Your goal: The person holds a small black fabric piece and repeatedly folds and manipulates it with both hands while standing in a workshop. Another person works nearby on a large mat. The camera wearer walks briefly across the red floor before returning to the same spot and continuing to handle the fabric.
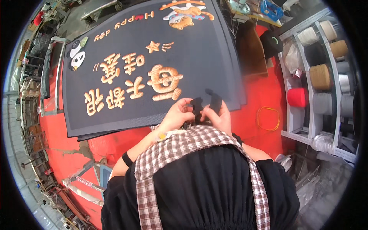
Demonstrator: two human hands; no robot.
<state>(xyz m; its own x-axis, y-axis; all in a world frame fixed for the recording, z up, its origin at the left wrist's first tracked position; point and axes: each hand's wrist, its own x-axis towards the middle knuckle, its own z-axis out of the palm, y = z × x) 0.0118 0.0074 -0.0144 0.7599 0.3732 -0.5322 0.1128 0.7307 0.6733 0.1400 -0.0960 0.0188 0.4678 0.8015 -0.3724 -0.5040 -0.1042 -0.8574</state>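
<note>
- A red table (264, 92) fills the middle of the view, with a dark mat (153, 65) spread across it; the mat carries raised orange characters, a panda figure at its left end and a cartoon tiger at its far edge.
- More dark mats lie stacked under it, their edges showing at the near and right sides.
- A shelf (303, 115) at the right holds yarn cones (320, 76) in tan, red, grey and white.
- A yellow loop (268, 118) lies on the table beside the shelf.
- A checked apron (180, 145) over black clothing fills the bottom.
- The left hand (177, 115) and right hand (219, 115) meet over the mat's near edge, just in front of the chest.
- Both pinch a black piece (197, 105) between them, fingers curled and pressed on it; one end sticks up above the right hand.
</note>
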